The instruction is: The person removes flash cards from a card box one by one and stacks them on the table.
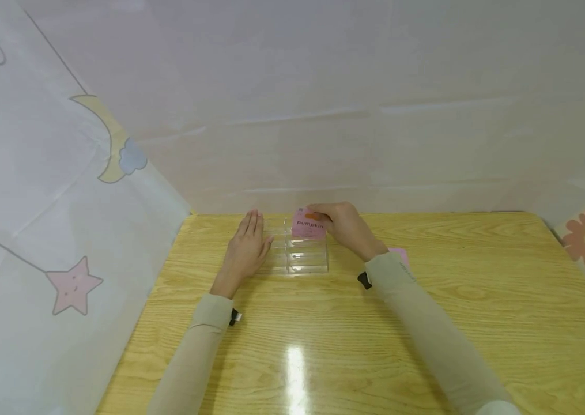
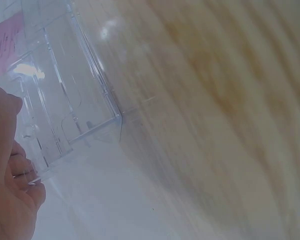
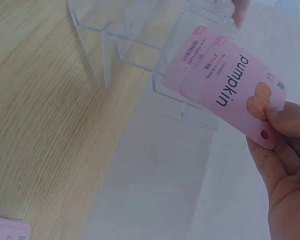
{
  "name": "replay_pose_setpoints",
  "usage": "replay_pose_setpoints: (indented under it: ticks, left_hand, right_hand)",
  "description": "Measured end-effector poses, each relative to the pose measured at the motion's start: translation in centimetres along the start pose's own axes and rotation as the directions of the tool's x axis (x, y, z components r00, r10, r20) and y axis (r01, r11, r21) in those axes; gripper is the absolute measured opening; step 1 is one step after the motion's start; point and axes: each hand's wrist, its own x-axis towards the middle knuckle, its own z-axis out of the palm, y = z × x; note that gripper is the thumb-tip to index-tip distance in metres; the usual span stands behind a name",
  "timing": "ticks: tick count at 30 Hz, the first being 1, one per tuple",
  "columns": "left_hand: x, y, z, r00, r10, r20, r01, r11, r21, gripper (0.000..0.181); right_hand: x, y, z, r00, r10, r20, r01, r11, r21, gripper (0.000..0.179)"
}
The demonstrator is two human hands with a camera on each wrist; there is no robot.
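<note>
A clear plastic tiered rack (image 1: 306, 262) stands on the table near the wall. My left hand (image 1: 246, 245) holds its left side, thumb spread over the tiers; in the left wrist view the fingers (image 2: 24, 167) bend at the rack's edge. My right hand (image 1: 346, 227) pinches a pink card (image 1: 306, 226) printed "pumpkin" by its upper corner, beside a punched hole. The card is tilted over the rack's upper right tiers. In the right wrist view its lower end overlaps a second pink card (image 3: 192, 47) behind the clear plastic.
More pink cards (image 1: 401, 256) lie on the table, partly hidden under my right sleeve. The wooden table (image 1: 333, 340) meets a pale wall sheet (image 1: 292, 144) just behind the rack. Another sheet with a printed star (image 1: 74, 285) hangs along the left side.
</note>
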Motion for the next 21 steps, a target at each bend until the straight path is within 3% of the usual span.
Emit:
replay_pose_setpoints:
  ticks: [13,21]
  left_hand:
    - [0.0,0.0,0.2,0.999,0.011,-0.030,-0.011,1.000,0.010,0.070]
    - [0.1,0.0,0.3,1.000,0.010,-0.020,-0.009,1.000,0.012,0.070]
  right_hand:
    - [-0.3,-0.1,-1.2,0.996,0.074,0.044,-0.080,0.988,0.135,0.028]
    - [-0.5,0.5,-2.1,0.981,0.195,0.022,-0.195,0.952,0.237,0.028]
